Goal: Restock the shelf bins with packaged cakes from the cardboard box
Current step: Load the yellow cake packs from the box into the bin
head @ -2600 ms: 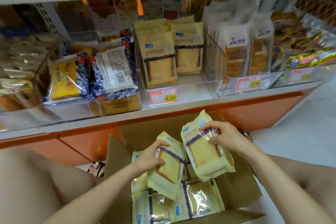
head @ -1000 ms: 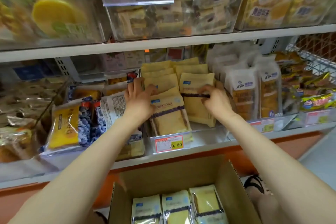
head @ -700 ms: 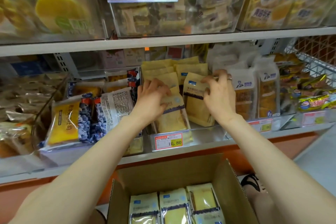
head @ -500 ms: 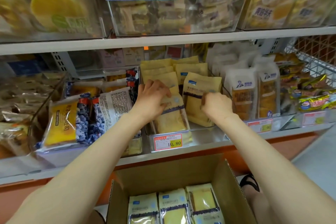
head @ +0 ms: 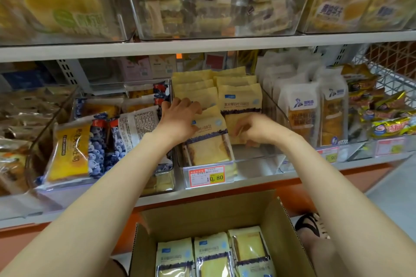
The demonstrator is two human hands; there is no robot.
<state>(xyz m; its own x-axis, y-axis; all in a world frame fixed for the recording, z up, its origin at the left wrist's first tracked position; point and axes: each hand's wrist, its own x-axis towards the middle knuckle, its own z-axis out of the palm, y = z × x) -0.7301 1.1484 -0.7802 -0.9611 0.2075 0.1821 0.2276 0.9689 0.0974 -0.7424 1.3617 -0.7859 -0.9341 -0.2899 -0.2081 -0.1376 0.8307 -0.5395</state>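
A clear bin [head: 258, 162] in the middle of the lower shelf [head: 225, 191] holds two rows of yellow packaged cakes [head: 193, 86] standing on edge. The left hand [head: 180, 119] grips the front pack [head: 207, 141] of the left row by its top. The right hand [head: 254, 129] is blurred, its fingers curled against the lower edge of the right-row pack [head: 242, 102]; whether it actually grips cannot be told. A price tag [head: 207, 176] reading 10.80 hangs on the bin's front.

Below, the open cardboard box [head: 202, 213] holds three more cakes [head: 212, 254] side by side.

Blueberry-print packs [head: 76, 150] fill the bin to the left and white packs [head: 301, 110] the one to the right. A sandalled foot [head: 311, 227] shows beside the box.
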